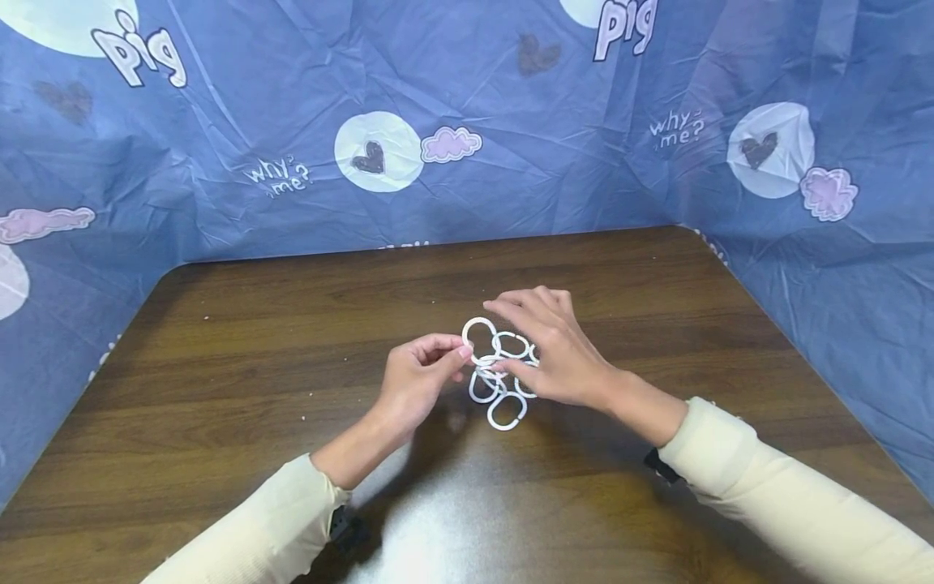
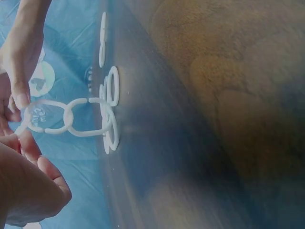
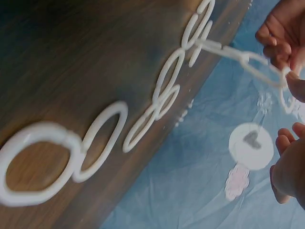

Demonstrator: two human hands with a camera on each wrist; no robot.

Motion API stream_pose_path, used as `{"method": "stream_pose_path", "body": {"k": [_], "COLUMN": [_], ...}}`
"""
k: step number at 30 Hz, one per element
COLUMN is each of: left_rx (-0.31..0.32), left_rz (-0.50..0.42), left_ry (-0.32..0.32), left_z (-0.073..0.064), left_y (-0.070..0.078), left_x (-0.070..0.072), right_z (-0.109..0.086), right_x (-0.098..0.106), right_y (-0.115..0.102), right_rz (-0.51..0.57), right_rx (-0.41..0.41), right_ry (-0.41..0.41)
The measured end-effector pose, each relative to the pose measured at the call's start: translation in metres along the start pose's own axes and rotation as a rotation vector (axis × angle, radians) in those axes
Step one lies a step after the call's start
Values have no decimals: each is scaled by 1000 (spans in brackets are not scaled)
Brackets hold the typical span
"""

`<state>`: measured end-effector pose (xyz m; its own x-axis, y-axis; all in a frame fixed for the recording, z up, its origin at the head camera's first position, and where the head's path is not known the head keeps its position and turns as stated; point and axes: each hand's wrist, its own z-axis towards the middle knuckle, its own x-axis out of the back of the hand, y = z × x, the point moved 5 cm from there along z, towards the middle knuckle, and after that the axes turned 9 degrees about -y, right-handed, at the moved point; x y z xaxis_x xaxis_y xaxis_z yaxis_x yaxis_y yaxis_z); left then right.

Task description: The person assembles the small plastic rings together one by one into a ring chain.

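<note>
Pinching one white ring (image 1: 479, 320)

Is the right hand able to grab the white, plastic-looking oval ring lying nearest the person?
Probably yes. The right hand is close and seems to hold nothing, and the near side of that white oval ring lies uncovered. Other white rings crowd its far end, though, and might snag.
</note>
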<state>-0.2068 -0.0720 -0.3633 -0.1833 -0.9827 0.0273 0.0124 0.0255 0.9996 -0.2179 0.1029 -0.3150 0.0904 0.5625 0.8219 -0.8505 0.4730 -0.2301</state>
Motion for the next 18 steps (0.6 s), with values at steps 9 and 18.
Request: {"method": "stream_pose_path", "body": {"k": [9, 18], "left_rx": [4, 4], "left_rz": [14, -4], "left_ry": [21, 23], "left_z": [-1, -2], "left_y": [0, 0], "left_x": [7, 10], "right_z": [-24, -57], "right_x": [24, 31], "right_y": [32, 64], "right_rz": [67, 76], "right_rx": [-188, -366], "right_ry": [-6, -223]}}
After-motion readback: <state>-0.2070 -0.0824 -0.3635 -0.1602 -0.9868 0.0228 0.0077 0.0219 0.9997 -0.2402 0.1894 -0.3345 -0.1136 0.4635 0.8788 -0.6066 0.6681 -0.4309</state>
